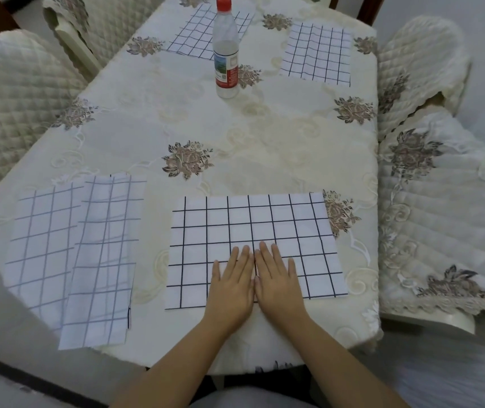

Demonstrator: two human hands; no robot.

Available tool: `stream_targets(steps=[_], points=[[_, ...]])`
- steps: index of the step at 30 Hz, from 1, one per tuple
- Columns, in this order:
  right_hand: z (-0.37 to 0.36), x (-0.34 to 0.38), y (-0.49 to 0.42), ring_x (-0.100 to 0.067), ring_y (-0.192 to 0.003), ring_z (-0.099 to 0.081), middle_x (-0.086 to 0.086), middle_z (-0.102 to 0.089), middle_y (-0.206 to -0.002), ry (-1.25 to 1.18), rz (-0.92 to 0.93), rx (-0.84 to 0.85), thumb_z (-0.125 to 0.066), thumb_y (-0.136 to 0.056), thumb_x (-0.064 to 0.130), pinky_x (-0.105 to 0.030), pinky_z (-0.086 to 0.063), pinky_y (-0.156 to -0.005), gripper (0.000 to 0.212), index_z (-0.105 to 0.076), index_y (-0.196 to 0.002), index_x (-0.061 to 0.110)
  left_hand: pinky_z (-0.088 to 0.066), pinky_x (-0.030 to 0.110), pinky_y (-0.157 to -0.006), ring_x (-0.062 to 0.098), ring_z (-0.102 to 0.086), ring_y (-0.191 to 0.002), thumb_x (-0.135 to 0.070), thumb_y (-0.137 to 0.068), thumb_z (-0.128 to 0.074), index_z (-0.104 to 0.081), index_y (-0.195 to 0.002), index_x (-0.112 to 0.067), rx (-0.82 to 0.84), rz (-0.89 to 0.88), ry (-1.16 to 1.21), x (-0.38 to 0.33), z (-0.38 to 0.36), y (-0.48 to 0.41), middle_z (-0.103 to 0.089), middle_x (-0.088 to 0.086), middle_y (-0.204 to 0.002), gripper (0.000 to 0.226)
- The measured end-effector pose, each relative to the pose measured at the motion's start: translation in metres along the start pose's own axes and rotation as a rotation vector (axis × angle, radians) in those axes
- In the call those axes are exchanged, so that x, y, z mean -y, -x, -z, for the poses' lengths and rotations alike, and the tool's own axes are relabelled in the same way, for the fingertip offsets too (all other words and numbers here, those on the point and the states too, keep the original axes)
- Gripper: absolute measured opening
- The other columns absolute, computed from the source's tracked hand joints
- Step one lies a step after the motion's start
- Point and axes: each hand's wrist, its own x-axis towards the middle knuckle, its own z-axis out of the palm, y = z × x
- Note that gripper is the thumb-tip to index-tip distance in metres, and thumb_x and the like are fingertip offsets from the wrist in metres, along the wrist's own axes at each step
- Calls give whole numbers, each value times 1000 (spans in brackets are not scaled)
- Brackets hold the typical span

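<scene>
A white cloth with a dark grid pattern (264, 225) lies flat on the near part of the table. My left hand (231, 284) and my right hand (279, 278) rest side by side, palms down with straight fingers, on its near middle. Both press flat on the cloth and grip nothing. To the left lie two more grid cloths, one (103, 260) partly overlapping the other (41, 245), with paler lines.
A clear plastic bottle with a red cap (226, 51) stands at the far middle of the floral tablecloth (264, 136). Two more grid cloths lie beyond, one (194, 33) behind the bottle, another (317, 54) at far right. Quilted chairs (14, 98) (441, 201) surround the table.
</scene>
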Motion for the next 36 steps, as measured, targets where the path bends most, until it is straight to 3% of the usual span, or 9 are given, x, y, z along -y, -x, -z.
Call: stream_targets(steps=[2, 7, 12, 16, 20, 23, 28, 33, 36], points=[[-1, -11, 5, -14, -145, 8, 1, -29, -151, -2, -13, -3, -30, -90, 37, -48, -20, -110, 55, -30, -141, 16, -15, 51, -113, 12, 7, -145, -39, -95, -22, -23, -146, -18, 14, 55, -15, 3, 3, -1, -25, -2, -151, 55], [7, -62, 15, -12, -144, 11, 10, -3, -157, -12, -122, -26, -24, -92, 39, -49, -11, -112, 59, -11, -148, 22, -17, 56, -109, 18, -7, -143, -43, -91, -21, -16, -147, -17, -11, 185, -16, 41, 9, 5, -15, 2, -155, 62], [24, -107, 28, -25, -140, -22, 0, -21, -151, -42, -262, -31, -23, -90, 37, -60, -27, -104, 58, -27, -144, 15, -4, 52, -114, 17, 4, -145, -48, -83, 2, -2, -148, -18, -13, 340, -4, 84, 26, 15, 6, -4, -155, 71], [28, -98, 21, -36, -132, -39, -13, -42, -144, -40, -275, -95, -27, -89, 30, -65, -30, -98, 55, -45, -134, 3, -26, 61, -105, 32, -30, -138, -30, -87, -20, -38, -139, 0, -65, 318, -74, 78, 36, 10, -33, 14, -149, 62], [25, -45, 0, -32, -130, -42, -12, -49, -139, -60, -146, -158, -33, -87, 25, -60, -35, -96, 51, -42, -133, 5, -46, 61, -85, 36, -55, -119, -16, -76, -33, -58, -120, 1, -60, 114, -78, 27, 40, -13, -57, 18, -130, 53], [13, -5, -10, -27, -127, -49, -8, -53, -136, -91, -7, -88, -36, -81, 23, -52, -44, -95, 52, -44, -130, 9, -34, 54, -106, 27, -30, -139, -23, -85, -28, -39, -139, -5, 67, 5, 34, -14, 24, -20, -35, 9, -149, 58], [-3, -15, -5, -8, -144, 8, 5, -32, -149, -64, 11, -50, -33, -89, 31, -41, -10, -111, 54, -30, -141, 18, -42, 51, -98, 19, -38, -134, -29, -85, -34, -39, -137, -12, 111, 18, -4, -11, 8, -9, -45, 2, -143, 54], [12, -65, -6, -20, -141, -20, 3, -29, -151, -45, -115, -8, -29, -91, 36, -53, -26, -106, 56, -31, -143, 18, -14, 48, -111, 14, -9, -144, -35, -90, -20, -22, -146, -14, -22, 215, 12, 31, 15, 2, -16, -2, -154, 61], [18, -95, -4, -23, -141, -22, 2, -23, -152, -65, -209, -2, -25, -91, 36, -56, -27, -106, 57, -27, -145, 17, -5, 46, -115, 11, 2, -143, -41, -86, -5, -8, -149, -17, -39, 325, 30, 54, 21, 4, 0, -6, -155, 67]])
